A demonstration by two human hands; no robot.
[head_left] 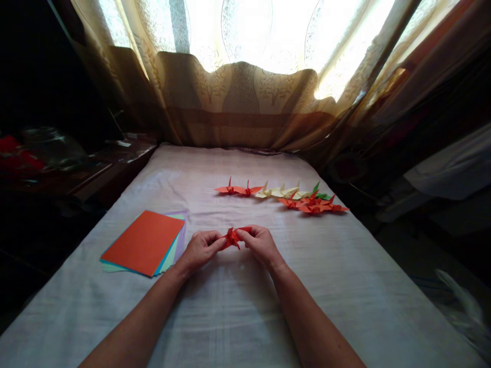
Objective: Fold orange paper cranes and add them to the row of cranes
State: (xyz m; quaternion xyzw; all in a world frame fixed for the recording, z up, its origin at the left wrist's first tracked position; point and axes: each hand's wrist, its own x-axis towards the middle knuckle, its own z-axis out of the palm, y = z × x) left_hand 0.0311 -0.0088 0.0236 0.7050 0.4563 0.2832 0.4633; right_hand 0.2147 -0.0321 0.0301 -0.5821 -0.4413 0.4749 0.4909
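Nearest the camera, two bare forearms reach forward over the white cloth (238, 306) that covers the table, converging toward the middle. Both wrists rest low, close to the cloth, with the palms turned inward toward each other. The left hand (199, 249) pinches one end of a small red origami piece (233, 237) between thumb and fingertips, its grip closed tight on the paper. The right hand (261, 243) meets it from the other side, fingers curled and clamped on the same folded piece, so the paper sits held between the two hands just above the cloth, roughly at the table's centre.

Just beside the left hand, on its outer side, lies a stack of coloured paper sheets (143, 243), a red-orange sheet on top with blue, pale green and lilac edges showing beneath it. The stack lies flat and close to the left hand's knuckles, though whether it touches them cannot be told.

Farther back, well apart from the hands, a row of finished origami cranes (284, 197) stands on the cloth: red ones at the left, cream ones in the middle, then red, orange and a green one bunched at the right.

Beyond the table's far edge hangs a patterned curtain (245, 97) with bright window light behind it.
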